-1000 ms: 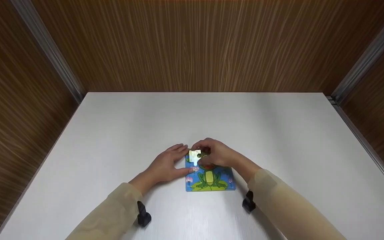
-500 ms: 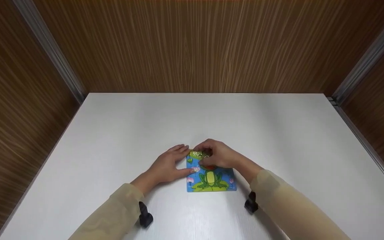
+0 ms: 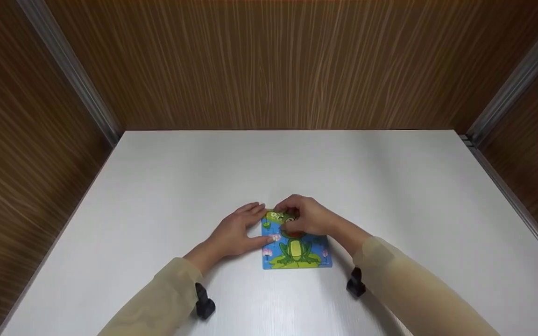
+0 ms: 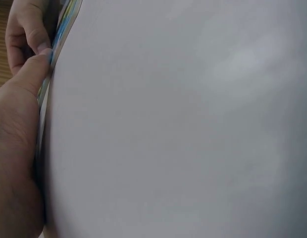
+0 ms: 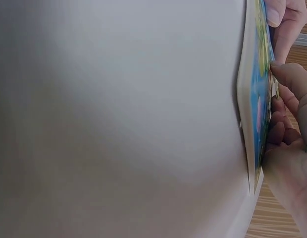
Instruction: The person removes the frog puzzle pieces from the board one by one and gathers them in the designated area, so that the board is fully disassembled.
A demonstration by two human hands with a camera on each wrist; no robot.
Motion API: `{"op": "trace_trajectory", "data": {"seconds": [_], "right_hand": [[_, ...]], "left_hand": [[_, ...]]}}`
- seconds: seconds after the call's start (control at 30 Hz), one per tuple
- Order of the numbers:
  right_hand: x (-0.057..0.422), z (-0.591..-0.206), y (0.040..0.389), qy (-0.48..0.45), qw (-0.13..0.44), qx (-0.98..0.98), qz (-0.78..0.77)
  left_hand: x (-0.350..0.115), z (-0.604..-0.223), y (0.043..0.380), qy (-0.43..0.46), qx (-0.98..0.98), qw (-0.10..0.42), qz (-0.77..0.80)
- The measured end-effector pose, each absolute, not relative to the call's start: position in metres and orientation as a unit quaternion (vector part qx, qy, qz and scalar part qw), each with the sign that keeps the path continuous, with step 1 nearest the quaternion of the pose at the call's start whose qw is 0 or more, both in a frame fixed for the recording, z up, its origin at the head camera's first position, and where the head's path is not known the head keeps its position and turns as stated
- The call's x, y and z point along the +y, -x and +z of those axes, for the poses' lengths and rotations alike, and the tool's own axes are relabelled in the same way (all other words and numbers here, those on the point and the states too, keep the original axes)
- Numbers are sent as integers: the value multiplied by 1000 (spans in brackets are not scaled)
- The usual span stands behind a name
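Note:
A square jigsaw puzzle with a green frog on a blue ground lies flat on the white table. My left hand rests at its left side, fingers extended to the top-left corner and thumb on the left edge; in the left wrist view that thumb touches the rim. Over the upper part, my right hand bends its fingers and thumb around a puzzle piece near the frog's eye. The right wrist view shows a raised piece edge between thumb and fingers. The right hand hides the frog's upper right.
The white table stretches around the puzzle on all sides. Brown wood-grain panels stand behind and at both sides. Each sleeve cuff carries a black wrist mount.
The piece at the puzzle's upper left was tilted and glaring a second ago; now it lies nearly flat, showing its green print. The right hand has shifted slightly right; the left stays.

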State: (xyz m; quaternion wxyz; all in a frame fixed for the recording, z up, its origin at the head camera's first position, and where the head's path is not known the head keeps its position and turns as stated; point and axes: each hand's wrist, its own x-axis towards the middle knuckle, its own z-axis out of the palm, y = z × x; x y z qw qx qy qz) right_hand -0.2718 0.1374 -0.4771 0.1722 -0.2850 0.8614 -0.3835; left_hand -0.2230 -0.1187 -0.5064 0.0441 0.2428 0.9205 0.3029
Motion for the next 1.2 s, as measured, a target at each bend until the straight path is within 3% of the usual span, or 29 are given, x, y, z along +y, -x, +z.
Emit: {"op": "trace_trajectory", "data": {"seconds": [0.63, 0.93, 1.2], "right_hand": [[145, -471, 272, 312, 111, 864, -380], [179, -444, 288, 285, 57, 872, -394], [222, -445, 306, 244, 24, 884, -397]], "left_hand": [[-118, -508, 223, -248, 922, 50, 292], [-123, -510, 223, -243, 924, 42, 291], [-126, -509, 222, -237, 925, 41, 293]]}}
